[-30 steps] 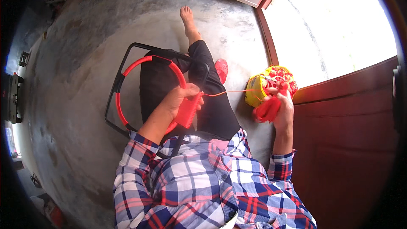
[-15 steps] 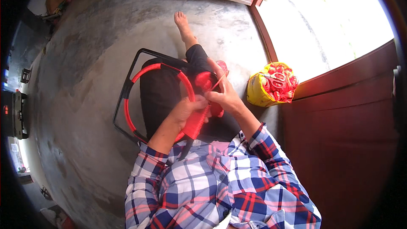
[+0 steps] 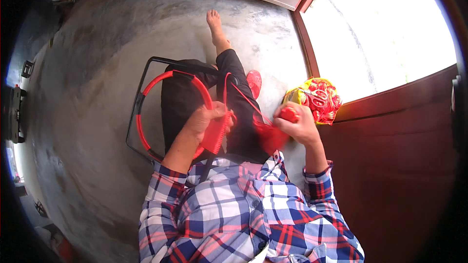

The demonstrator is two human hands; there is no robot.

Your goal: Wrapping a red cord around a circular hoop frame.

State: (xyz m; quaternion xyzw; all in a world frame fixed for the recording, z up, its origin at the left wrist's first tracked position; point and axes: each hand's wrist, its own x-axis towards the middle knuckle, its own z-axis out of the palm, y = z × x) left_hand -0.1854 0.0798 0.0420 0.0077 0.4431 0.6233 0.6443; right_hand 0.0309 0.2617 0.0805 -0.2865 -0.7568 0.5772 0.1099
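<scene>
My left hand is closed on a flat red woven strip with a toothed edge, beside a round hoop of red and black sections. An angular black frame lies around the hoop, over my left leg. My right hand, held out to the right, is closed around a bundle of red cord. More of the bundle hangs blurred below that fist. A thin red strand loops up from the strip and runs across to the bundle.
A yellow bag filled with shiny red bundles stands by the doorway, just beyond my right hand. At right is a dark red door panel. A red shoe sits on the grey concrete floor near my bare foot.
My right hand has moved away to the right with the red bundle, and the strand now stretches between both hands. The left hand has shifted slightly left with the strip.
</scene>
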